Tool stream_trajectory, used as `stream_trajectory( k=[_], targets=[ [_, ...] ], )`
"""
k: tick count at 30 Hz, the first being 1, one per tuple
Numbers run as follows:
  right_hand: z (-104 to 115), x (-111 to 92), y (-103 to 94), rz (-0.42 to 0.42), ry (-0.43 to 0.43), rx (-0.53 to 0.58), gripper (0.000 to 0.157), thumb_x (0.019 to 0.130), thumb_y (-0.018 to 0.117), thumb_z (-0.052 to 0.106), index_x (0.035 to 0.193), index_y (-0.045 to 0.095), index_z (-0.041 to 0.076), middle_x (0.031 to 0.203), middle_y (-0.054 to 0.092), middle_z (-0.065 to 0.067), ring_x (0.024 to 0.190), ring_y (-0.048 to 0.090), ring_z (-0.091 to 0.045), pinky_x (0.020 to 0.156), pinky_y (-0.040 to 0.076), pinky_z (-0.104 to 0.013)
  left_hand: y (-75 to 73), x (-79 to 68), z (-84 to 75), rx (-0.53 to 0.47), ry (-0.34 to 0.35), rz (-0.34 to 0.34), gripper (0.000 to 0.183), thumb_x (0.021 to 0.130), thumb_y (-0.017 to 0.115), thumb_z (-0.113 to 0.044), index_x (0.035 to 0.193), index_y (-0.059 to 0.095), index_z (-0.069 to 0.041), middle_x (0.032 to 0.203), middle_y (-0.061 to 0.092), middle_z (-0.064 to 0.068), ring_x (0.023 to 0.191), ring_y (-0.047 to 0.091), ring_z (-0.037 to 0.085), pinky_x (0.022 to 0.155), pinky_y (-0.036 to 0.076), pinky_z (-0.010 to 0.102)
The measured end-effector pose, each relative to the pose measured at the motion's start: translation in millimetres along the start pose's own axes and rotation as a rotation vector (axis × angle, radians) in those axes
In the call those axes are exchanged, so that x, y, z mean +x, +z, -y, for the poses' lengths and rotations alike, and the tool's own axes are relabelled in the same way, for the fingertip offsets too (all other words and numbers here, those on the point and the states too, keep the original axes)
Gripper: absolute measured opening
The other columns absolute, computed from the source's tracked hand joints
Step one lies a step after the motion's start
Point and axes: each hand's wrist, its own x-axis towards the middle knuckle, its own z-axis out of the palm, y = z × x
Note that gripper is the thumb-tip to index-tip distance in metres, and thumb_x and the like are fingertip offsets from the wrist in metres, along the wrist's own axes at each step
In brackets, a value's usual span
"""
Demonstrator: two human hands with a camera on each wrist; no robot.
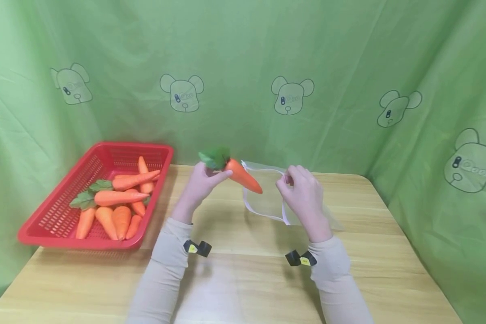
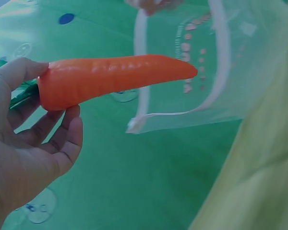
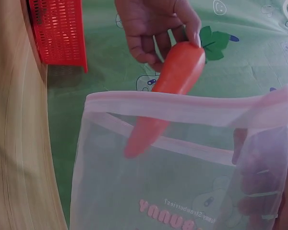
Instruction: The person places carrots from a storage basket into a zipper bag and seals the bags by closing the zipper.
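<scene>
My left hand (image 1: 198, 189) holds an orange carrot (image 1: 244, 177) by its thick end, thumb on one side and fingers on the other. Green leaves (image 1: 214, 158) stick out behind that grip. The carrot's tip points right and down, at the mouth of a see-through zipper bag (image 3: 182, 106) with a pale edging. In the right wrist view the tip shows through the bag's film; how far inside it lies is hard to tell. My right hand (image 1: 303, 191) pinches the bag's edge, keeping the mouth spread. Pink lettering (image 3: 168, 213) marks the bag's side.
On the left of the wooden table (image 1: 235, 279) stands a red plastic basket (image 1: 28, 236) with several carrots (image 1: 119, 198) in it, some with leaves. A green curtain (image 1: 243, 45) with bear-head drawings hangs behind the table and along its sides.
</scene>
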Motion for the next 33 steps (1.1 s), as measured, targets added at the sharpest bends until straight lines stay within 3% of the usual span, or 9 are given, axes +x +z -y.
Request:
stream_trajectory(
  k=[9,18,21,25,29,33],
  targets=[
    [0.2,-0.2,0.2,-0.003,0.012,0.001,0.013,0.076,0.06,0.007,0.066,0.051,0.009,0.063,0.052,-0.006,0.058,0.049,-0.022,0.051,0.037,-0.03,20.2,2.6,19.2,0.036,-0.056,0.068,0.041,0.086,0.072,-0.013,0.124,0.057,-0.008,0.118,0.064,0.011,0.105,0.061,0.019,0.091,0.053,0.037],
    [0.9,-0.2,-1.4,0.011,0.023,0.008,0.012,0.076,0.061,0.007,0.068,0.052,0.009,0.065,0.053,-0.007,0.059,0.05,-0.023,0.052,0.039,-0.031,29.6,3.4,26.1,0.26,-0.08,0.119,0.043,0.081,0.078,-0.018,0.12,0.063,-0.009,0.114,0.066,0.01,0.102,0.061,0.02,0.09,0.054,0.037],
    [0.6,-0.4,-1.4,0.006,0.024,0.011,0.012,0.076,0.061,0.007,0.068,0.052,0.008,0.065,0.054,-0.007,0.06,0.052,-0.024,0.052,0.04,-0.031,29.8,3.4,24.5,0.357,-0.093,0.122,0.04,0.08,0.08,-0.022,0.115,0.065,-0.009,0.107,0.067,0.009,0.094,0.059,0.02,0.082,0.051,0.036],
    [0.4,-0.4,-1.5,-0.003,0.017,0.011,0.013,0.076,0.061,0.007,0.067,0.052,0.008,0.064,0.054,-0.008,0.059,0.051,-0.024,0.052,0.039,-0.031,30.1,2.9,21.7,0.427,-0.167,0.124,0.037,0.081,0.078,-0.025,0.114,0.067,-0.01,0.1,0.067,0.01,0.091,0.06,0.021,0.07,0.051,0.029],
    [0.1,0.0,-1.1,-0.012,0.009,0.006,0.014,0.076,0.061,0.008,0.066,0.051,0.008,0.063,0.053,-0.008,0.058,0.049,-0.023,0.052,0.037,-0.029,31.5,2.4,22.5,0.421,-0.193,0.114,0.035,0.084,0.075,-0.021,0.115,0.066,-0.01,0.101,0.068,0.01,0.095,0.063,0.021,0.069,0.053,0.026],
    [-0.2,0.1,-1.0,-0.015,0.008,0.008,0.015,0.076,0.062,0.008,0.066,0.051,0.008,0.063,0.053,-0.008,0.058,0.048,-0.022,0.051,0.037,-0.029,32.1,1.4,22.0,0.326,-0.172,0.132,0.032,0.085,0.071,-0.014,0.115,0.065,-0.006,0.107,0.067,0.011,0.094,0.068,0.022,0.077,0.058,0.029]
  ],
)
